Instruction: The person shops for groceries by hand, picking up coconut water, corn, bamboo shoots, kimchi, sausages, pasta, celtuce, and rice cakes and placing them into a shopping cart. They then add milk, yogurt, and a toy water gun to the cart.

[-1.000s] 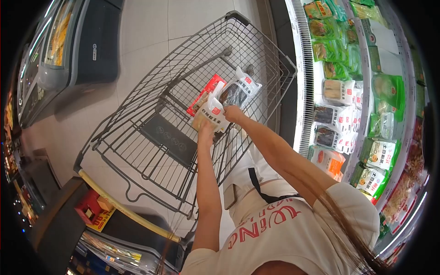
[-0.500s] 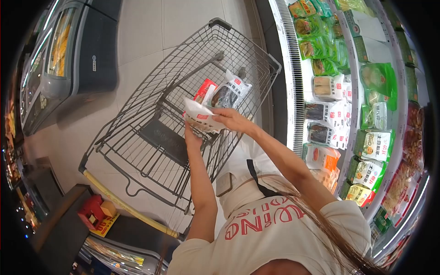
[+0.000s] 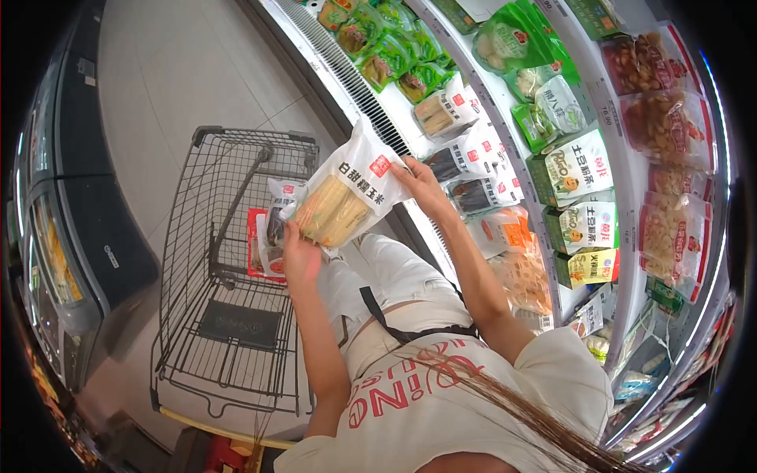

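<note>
Both hands hold a white and clear bag of pale corn cobs (image 3: 335, 209), its printed front turned up toward me. My left hand (image 3: 301, 258) grips the lower left corner, thumb on top and the other fingers partly hidden beneath. At the bag's upper right edge, my right hand (image 3: 419, 183) pinches the white plastic. Behind the bag, in the shopping cart (image 3: 189, 229), lie a bag of dark corn (image 3: 276, 221) and a red package (image 3: 258, 243), both partly covered.
To the right, a lit chilled shelf holds more dark corn bags (image 3: 482, 193), a pale corn bag (image 3: 441, 114), green vegetable packs (image 3: 386, 59) and potato noodle packs (image 3: 579, 169). Dark freezers (image 3: 102, 244) stand along the left, across a tiled floor (image 3: 181, 71).
My view has turned toward the shelf. The corn bag has come up out of the cart area toward me and the shelf, and its front now faces me. Both hands keep hold of it.
</note>
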The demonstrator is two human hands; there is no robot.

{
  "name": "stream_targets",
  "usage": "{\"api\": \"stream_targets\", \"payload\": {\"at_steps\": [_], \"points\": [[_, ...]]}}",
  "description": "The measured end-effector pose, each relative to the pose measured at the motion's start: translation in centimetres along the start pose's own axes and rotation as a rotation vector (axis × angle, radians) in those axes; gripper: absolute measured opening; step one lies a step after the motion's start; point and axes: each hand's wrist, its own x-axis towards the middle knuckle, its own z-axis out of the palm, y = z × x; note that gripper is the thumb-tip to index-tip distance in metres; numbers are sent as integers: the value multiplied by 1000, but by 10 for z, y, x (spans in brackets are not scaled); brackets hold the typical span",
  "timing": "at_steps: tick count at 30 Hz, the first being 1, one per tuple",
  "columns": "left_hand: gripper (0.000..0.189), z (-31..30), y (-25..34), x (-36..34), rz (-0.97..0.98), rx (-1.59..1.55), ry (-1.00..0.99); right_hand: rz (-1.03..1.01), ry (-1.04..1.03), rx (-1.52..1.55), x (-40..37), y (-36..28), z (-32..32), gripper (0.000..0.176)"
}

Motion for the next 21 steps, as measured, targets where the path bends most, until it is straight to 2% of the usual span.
{"api": "stream_targets", "payload": {"at_steps": [2, 4, 7, 10, 13, 14, 16, 18, 21], "points": [[42, 6, -34, 29, -83, -11, -43, -50, 131, -113, 5, 8, -32, 29], [44, 9, -78, 74, -173, -22, -44, -84, 240, -20, 10, 8, -50, 29], [53, 35, -133, 138, -361, 93, 18, -141, 304, -273, 40, 35, -90, 28], [62, 72, -181, 192, -441, 313, -23, -157, 314, -457, 67, 46, -110, 26], [69, 113, -215, 224, -529, 365, -246, -140, 353, -475, 105, 70, -135, 22], [71, 118, -233, 236, -489, 435, -193, -136, 365, -468, 118, 79, -147, 22], [71, 132, -246, 245, -464, 553, -188, -93, 390, -482, 138, 87, -171, 21], [70, 141, -250, 250, -536, 621, -192, -71, 434, -534, 159, 104, -200, 20], [69, 148, -247, 244, -610, 679, -240, 37, 655, -791, 172, 138, -236, 21]]}}
